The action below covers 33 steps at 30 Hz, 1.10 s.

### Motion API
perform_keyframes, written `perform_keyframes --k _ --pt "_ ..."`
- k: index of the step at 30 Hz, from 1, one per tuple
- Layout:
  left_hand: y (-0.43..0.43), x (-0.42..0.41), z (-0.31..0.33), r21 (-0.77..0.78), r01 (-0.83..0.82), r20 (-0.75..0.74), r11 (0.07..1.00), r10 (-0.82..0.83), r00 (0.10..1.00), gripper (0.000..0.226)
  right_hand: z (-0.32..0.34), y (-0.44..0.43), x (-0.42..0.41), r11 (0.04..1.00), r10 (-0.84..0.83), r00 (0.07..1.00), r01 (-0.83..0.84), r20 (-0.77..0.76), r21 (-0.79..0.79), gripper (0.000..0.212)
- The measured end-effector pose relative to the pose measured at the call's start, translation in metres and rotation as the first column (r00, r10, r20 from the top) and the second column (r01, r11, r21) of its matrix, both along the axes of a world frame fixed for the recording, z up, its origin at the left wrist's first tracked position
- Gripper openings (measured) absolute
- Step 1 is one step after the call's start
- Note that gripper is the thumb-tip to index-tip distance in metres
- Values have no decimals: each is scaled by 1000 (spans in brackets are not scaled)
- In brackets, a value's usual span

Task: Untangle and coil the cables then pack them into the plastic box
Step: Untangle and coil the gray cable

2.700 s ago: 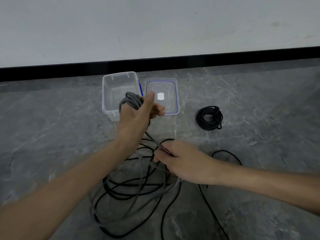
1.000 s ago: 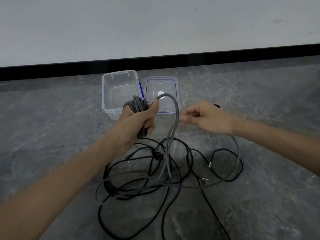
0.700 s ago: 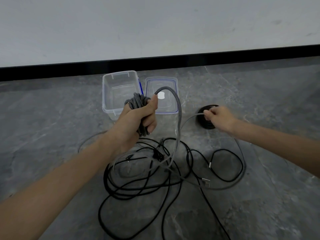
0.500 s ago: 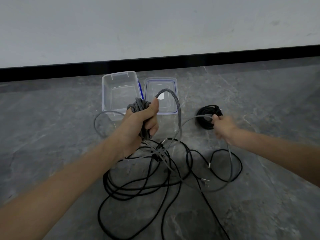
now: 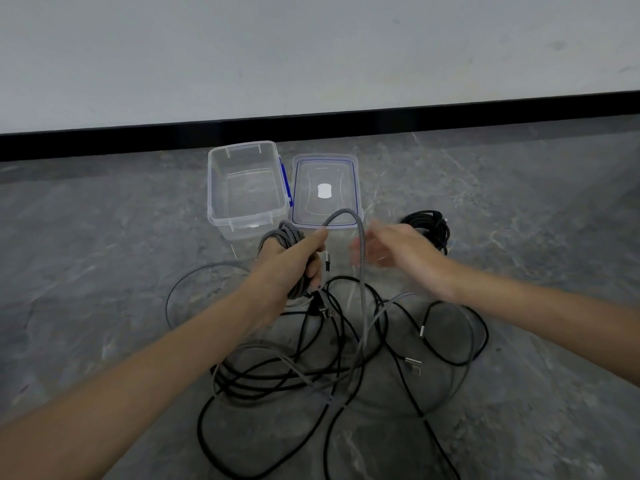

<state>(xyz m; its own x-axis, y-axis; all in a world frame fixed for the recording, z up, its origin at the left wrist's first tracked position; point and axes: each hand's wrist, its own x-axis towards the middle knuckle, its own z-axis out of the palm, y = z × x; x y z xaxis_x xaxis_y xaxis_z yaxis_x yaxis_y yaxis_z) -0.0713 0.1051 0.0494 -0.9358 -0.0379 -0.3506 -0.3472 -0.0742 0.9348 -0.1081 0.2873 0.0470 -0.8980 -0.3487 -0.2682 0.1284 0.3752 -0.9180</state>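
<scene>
My left hand (image 5: pixel 294 263) grips a bundle of grey braided cable (image 5: pixel 282 237) wound around it, thumb pressing a loop that arches up and drops to the floor. My right hand (image 5: pixel 398 254) is blurred with motion just right of that loop, fingers spread, holding nothing I can make out. Tangled black cables (image 5: pixel 311 368) and the grey cable's loose length lie on the floor below both hands. The clear plastic box (image 5: pixel 242 216) stands beyond my left hand with nothing in it.
The box's lid (image 5: pixel 325 192) lies flat to the right of the box. A coiled black cable (image 5: pixel 429 226) rests on the grey stone floor behind my right hand. A white wall with a black skirting runs across the back.
My right hand let go of the grey strand near the coiled black cable and swung back left toward the loop. My left hand kept its grip and sank slightly.
</scene>
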Motion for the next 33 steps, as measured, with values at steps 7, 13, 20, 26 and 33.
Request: perform_keyframes --k 7,13,20,26,33 --pt "-9 -7 -6 -40 -71 -64 997 69 996 31 26 -19 36 944 98 995 -85 24 -318 33" --pt "-19 5 -4 -145 192 -126 971 -210 970 41 46 -5 26 981 102 895 -163 -434 -107 25" --pt "3 25 14 -49 495 -77 867 -497 864 47 55 -3 0 988 -20 828 -71 -560 -140 27" --pt "18 32 41 234 573 -139 786 -556 819 31 37 -2 -19 981 -83 879 -11 -469 -195 28" --pt "16 23 65 352 611 -323 709 -521 790 33 8 -11 -8 954 -5 979 -56 -205 -294 47"
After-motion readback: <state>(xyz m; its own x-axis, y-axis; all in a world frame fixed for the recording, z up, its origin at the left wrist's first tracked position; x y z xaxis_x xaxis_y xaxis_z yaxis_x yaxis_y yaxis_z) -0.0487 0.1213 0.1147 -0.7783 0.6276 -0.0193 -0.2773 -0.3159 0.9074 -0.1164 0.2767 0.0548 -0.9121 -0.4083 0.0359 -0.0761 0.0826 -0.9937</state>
